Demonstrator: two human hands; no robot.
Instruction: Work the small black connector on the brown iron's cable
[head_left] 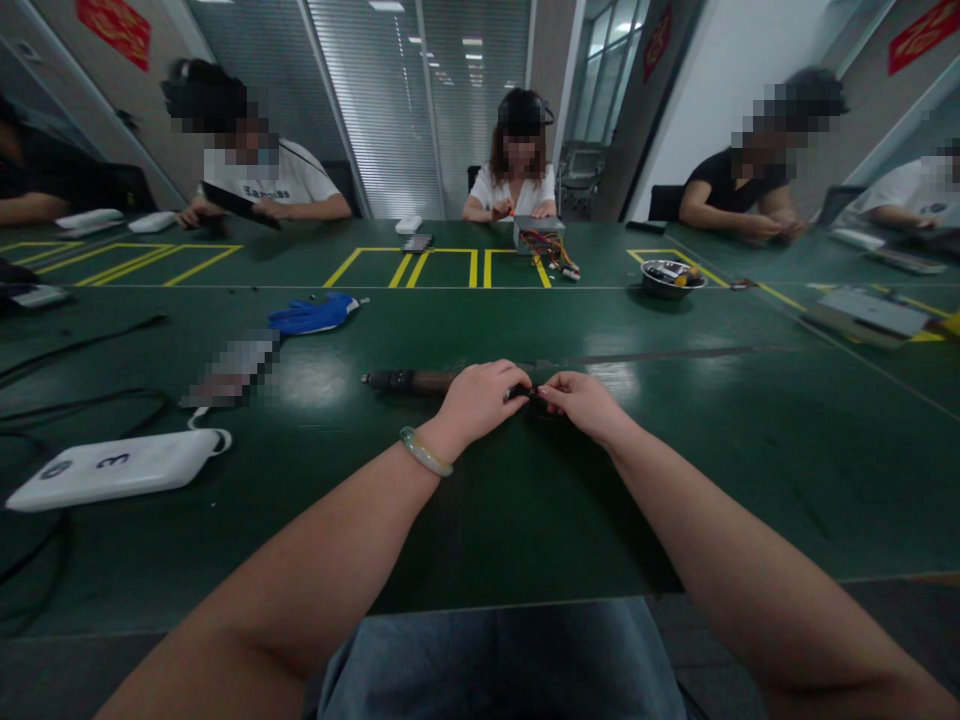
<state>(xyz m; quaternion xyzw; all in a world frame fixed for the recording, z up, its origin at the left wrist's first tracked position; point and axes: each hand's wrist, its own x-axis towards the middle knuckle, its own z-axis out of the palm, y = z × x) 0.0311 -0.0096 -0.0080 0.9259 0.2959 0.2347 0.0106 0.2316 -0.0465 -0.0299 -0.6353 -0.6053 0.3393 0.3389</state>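
Hands working at one end of a dark cylindrical tool, bowl of small parts sitting beyond

Left hand (486, 398) is curling over the brown-and-black cylindrical tool (429, 383), which is lying on the green surface (315, 550) with its silver tip pointing away to the left. Right hand (581, 400) is meeting it at the opposite end, thumb and fingers pinching a small dark piece (535, 393); whether that piece belongs to the tool is too small to tell.

Beyond the right hand and off to its right, a round metal bowl (673, 290) is holding a mix of black, pale and yellow items, too small to identify. Straight beyond both hands, a grey metal box (538, 236) is standing before a seated person (517, 185), coloured wires (551, 252) trailing from it; its inside is not showing. Left of the left hand, a blue glove (313, 315) is lying flat, and a white device (112, 468) marked 3 is resting nearer.
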